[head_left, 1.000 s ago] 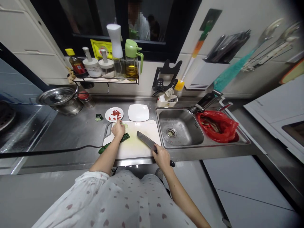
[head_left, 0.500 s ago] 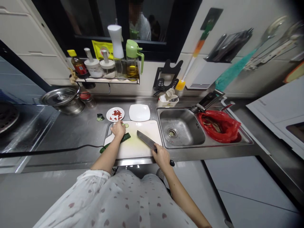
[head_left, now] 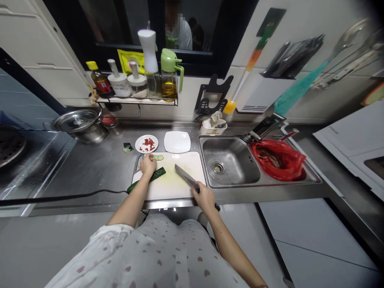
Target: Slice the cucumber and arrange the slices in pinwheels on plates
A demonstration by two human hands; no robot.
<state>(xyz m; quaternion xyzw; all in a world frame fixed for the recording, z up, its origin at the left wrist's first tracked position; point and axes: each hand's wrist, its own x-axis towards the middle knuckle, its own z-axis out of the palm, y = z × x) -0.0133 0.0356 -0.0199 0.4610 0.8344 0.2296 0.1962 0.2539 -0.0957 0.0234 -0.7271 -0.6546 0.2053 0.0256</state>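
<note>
My right hand [head_left: 204, 198] grips the black handle of a kitchen knife [head_left: 185, 175], its blade slanting up and left over the white cutting board [head_left: 177, 191]. At the board's far left, my left hand [head_left: 147, 165] has its fingers curled together at a few thin cucumber slices [head_left: 160, 158]. Between the left wrist and the knife lies the cut end of a dark green cucumber [head_left: 158, 173]; my left forearm crosses over its middle. Just beyond the board stand a white plate with chopped red pieces [head_left: 146, 150] and a bare white square plate [head_left: 177, 142].
Cucumber trimmings [head_left: 127, 147] lie on the steel counter. Right of the board is a sink [head_left: 234, 172], with a red plastic bag [head_left: 280, 164] beside it. A lidded pot [head_left: 87, 128] stands at left. A shelf [head_left: 141, 101] holds bottles and jars above. A black cord [head_left: 75, 196] crosses the counter.
My left hand has shifted slightly back and left, and more of the cucumber slices show beside its fingertips. The knife stays nearly in place. The view has shifted a little.
</note>
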